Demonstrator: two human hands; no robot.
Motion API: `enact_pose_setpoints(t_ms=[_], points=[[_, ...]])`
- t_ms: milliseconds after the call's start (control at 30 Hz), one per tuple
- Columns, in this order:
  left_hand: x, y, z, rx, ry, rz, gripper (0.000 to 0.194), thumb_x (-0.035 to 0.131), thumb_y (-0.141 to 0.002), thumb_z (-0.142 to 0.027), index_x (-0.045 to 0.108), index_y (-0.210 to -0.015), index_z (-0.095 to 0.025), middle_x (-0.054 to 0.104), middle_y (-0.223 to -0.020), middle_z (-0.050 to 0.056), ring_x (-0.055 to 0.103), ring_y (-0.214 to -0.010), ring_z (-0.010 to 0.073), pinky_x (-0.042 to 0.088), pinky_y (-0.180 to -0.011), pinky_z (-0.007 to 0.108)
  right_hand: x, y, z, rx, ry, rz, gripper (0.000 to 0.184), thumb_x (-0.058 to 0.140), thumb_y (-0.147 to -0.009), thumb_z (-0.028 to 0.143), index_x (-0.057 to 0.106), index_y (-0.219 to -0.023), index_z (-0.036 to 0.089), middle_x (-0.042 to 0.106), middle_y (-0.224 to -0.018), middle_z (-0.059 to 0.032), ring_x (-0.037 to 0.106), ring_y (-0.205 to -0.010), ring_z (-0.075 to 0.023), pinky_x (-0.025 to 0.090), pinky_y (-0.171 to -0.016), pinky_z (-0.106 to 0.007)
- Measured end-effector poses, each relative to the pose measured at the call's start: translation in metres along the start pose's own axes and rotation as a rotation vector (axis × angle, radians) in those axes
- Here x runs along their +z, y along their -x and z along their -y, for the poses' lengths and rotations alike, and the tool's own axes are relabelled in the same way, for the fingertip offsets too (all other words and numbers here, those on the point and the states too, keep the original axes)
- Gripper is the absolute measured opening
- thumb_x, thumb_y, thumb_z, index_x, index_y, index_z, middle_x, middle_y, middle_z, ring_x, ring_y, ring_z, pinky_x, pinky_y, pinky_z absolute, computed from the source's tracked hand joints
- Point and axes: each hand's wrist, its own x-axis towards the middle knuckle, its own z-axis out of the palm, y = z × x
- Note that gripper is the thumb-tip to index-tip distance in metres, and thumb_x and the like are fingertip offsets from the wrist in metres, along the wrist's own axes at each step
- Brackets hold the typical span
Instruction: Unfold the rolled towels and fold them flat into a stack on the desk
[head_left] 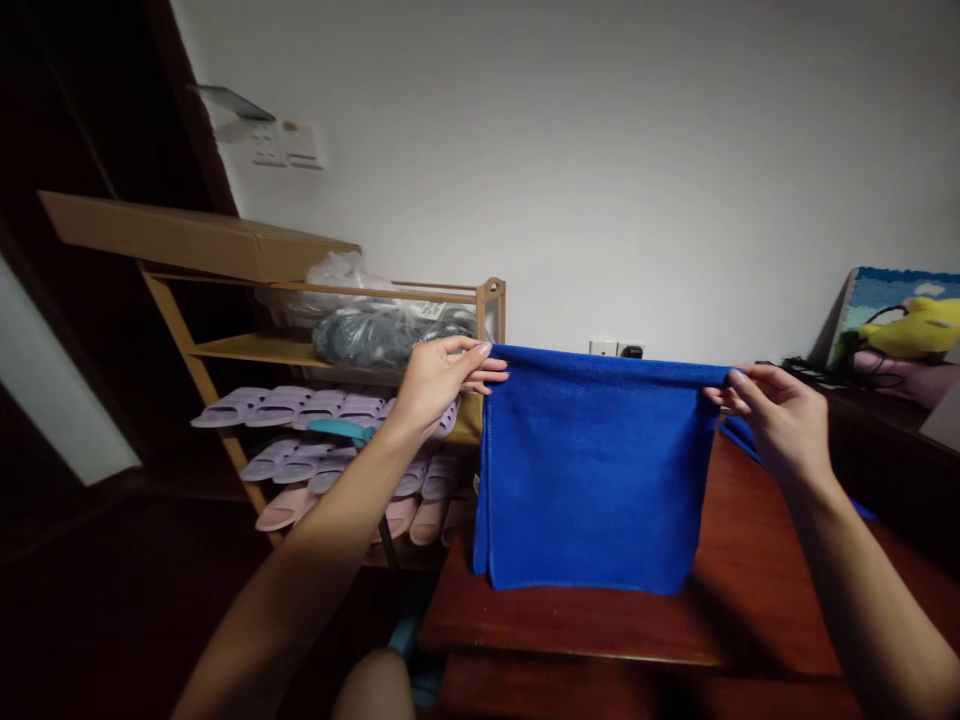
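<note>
A bright blue towel [592, 470] hangs doubled over in front of me, its folded top edge stretched level between my hands. My left hand [439, 380] pinches the top left corner, fingers closed on the cloth. My right hand [772, 415] pinches the top right corner the same way. The towel's lower edge reaches down to the dark red wooden table [570, 620] below it. More blue cloth [742, 435] shows behind my right hand on the table.
A wooden shoe rack [225, 350] at the left holds several lilac and pink slippers [300, 410], a plastic bag [375, 330] and a long cardboard box [195, 235]. Wall sockets [615, 349] sit behind the towel. A yellow plush toy [919, 328] lies at the far right.
</note>
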Motion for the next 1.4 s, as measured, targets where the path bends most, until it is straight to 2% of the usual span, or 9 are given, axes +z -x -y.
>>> enact_pose_setpoints(t_ms=[167, 333, 467, 600, 733, 900, 1000, 1100, 1400], points=[[0.001, -0.020, 0.034, -0.073, 0.032, 0.026, 0.015, 0.063, -0.083, -0.022, 0.058, -0.086, -0.008, 0.072, -0.084, 0.016, 0.071, -0.074, 0.0213, 0.055, -0.055, 0.022, 0.010, -0.013, -0.035, 0.125, -0.038, 0.007, 0.044, 0.079, -0.061, 0.043, 0.062, -0.088, 0.013, 0.068, -0.070, -0.0015, 0.068, -0.066, -0.0159, 0.056, -0.077, -0.031], [0.007, -0.047, 0.087, -0.217, 0.060, 0.018, 0.014, 0.062, -0.084, -0.020, 0.054, -0.090, -0.010, 0.070, -0.101, 0.019, 0.070, -0.085, 0.0210, 0.056, -0.062, 0.023, 0.023, -0.029, -0.097, 0.217, -0.053, 0.035, 0.050, 0.079, -0.056, 0.048, 0.059, -0.086, 0.014, 0.066, -0.066, -0.0002, 0.068, -0.067, -0.0176, 0.055, -0.078, -0.033], [0.015, -0.065, 0.133, -0.310, -0.004, 0.019, 0.017, 0.065, -0.082, -0.020, 0.051, -0.089, -0.012, 0.067, -0.106, 0.021, 0.069, -0.092, 0.0225, 0.056, -0.067, 0.024, 0.036, -0.033, -0.149, 0.268, 0.026, 0.076, 0.038, 0.069, -0.073, 0.045, 0.058, -0.089, 0.012, 0.061, -0.062, 0.0028, 0.065, -0.065, -0.0139, 0.054, -0.074, -0.033], [0.022, -0.078, 0.178, -0.372, -0.162, 0.054, 0.018, 0.060, -0.084, -0.021, 0.052, -0.098, -0.012, 0.065, -0.112, 0.020, 0.067, -0.097, 0.0214, 0.054, -0.074, 0.026, 0.048, -0.028, -0.194, 0.301, 0.209, 0.151, 0.029, 0.054, -0.089, 0.039, 0.059, -0.098, 0.012, 0.064, -0.084, -0.0016, 0.062, -0.073, -0.0111, 0.053, -0.072, -0.031], [0.031, -0.081, 0.220, -0.386, -0.417, 0.100, 0.038, 0.046, -0.090, -0.020, 0.041, -0.125, -0.009, 0.057, -0.124, 0.022, 0.061, -0.109, 0.0224, 0.051, -0.084, 0.034, 0.057, -0.017, -0.230, 0.317, 0.471, 0.284, 0.039, 0.051, -0.090, 0.041, 0.053, -0.118, 0.014, 0.060, -0.112, -0.0084, 0.060, -0.098, -0.0177, 0.048, -0.087, -0.041], [0.054, -0.061, 0.266, -0.268, -0.779, 0.225, 0.061, 0.049, -0.088, -0.033, 0.030, -0.141, -0.012, 0.025, -0.149, 0.020, 0.022, -0.139, 0.0263, 0.020, -0.110, 0.046, 0.076, 0.005, -0.267, 0.294, 0.812, 0.562, 0.067, 0.047, -0.086, 0.053, 0.033, -0.142, 0.018, 0.029, -0.148, -0.0126, 0.028, -0.136, -0.0229, 0.023, -0.110, -0.041], [0.063, -0.045, 0.286, -0.196, -0.949, 0.326, 0.061, 0.040, -0.089, -0.048, 0.034, -0.142, -0.017, 0.017, -0.153, 0.013, 0.009, -0.141, 0.0265, 0.006, -0.111, 0.053, 0.086, 0.020, -0.279, 0.282, 0.991, 0.692, 0.074, 0.035, -0.084, 0.065, 0.031, -0.144, 0.022, 0.019, -0.152, -0.0089, 0.011, -0.141, -0.0232, 0.010, -0.113, -0.043], [0.063, -0.036, 0.296, -0.164, -1.079, 0.384, 0.063, 0.029, -0.090, -0.055, 0.037, -0.141, -0.020, 0.021, -0.152, 0.012, 0.012, -0.141, 0.0272, 0.009, -0.110, 0.056, 0.089, 0.028, -0.280, 0.250, 1.129, 0.738, 0.075, 0.024, -0.085, 0.069, 0.028, -0.145, 0.024, 0.016, -0.153, -0.0070, 0.009, -0.141, -0.0232, 0.010, -0.112, -0.045], [0.076, -0.019, 0.268, 0.007, -1.243, 0.397, 0.058, 0.022, -0.095, -0.042, 0.024, -0.147, -0.015, 0.009, -0.155, 0.008, 0.002, -0.142, 0.0227, 0.000, -0.113, 0.047, 0.095, 0.037, -0.247, 0.105, 1.285, 0.744, 0.071, 0.017, -0.090, 0.063, 0.023, -0.147, 0.021, 0.010, -0.154, -0.0096, 0.004, -0.142, -0.0215, 0.005, -0.112, -0.043]])
